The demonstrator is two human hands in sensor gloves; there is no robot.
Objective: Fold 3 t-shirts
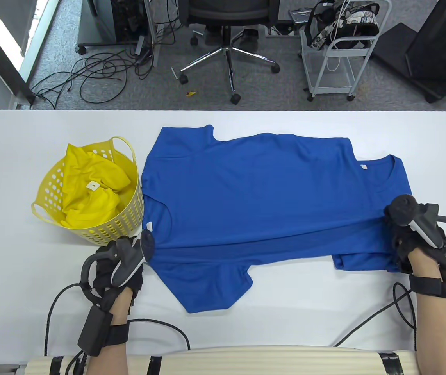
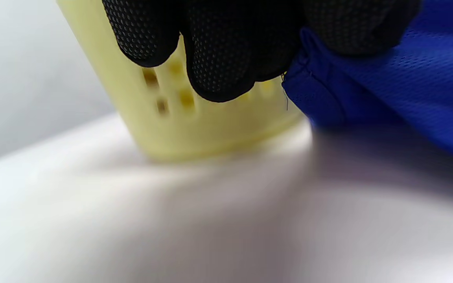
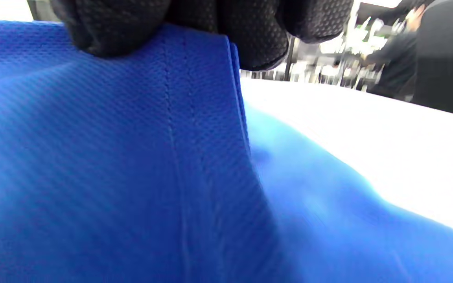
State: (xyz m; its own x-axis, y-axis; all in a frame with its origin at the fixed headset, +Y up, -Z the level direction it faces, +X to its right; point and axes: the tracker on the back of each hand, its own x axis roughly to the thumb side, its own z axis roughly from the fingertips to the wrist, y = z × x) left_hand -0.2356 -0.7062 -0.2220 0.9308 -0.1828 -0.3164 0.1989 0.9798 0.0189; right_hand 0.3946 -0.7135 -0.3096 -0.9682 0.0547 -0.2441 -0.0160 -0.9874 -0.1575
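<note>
On table (image 1: 31, 129), left: yellow basket (image 1: 129, 218) holding crumpled yellow shirts (image 1: 94, 183). Beside it, blue shirt (image 1: 254, 187) lying spread; left hand (image 1: 119, 265) and right hand (image 1: 416, 230) pinching, lifting near edge taut.

Office or lab space fitted out for recording. Grey carpet floor beyond a white table (image 1: 324, 121). Black swivel office chair (image 1: 227, 23) on a chrome star base with castors. Loose black cables (image 1: 90, 74) trail over the carpet near equipment on wheels. White wire utility cart (image 1: 334, 66) carries bags. Right wrist view: blurred shelving and a dark-clothed person (image 3: 419, 59) in the background.
</note>
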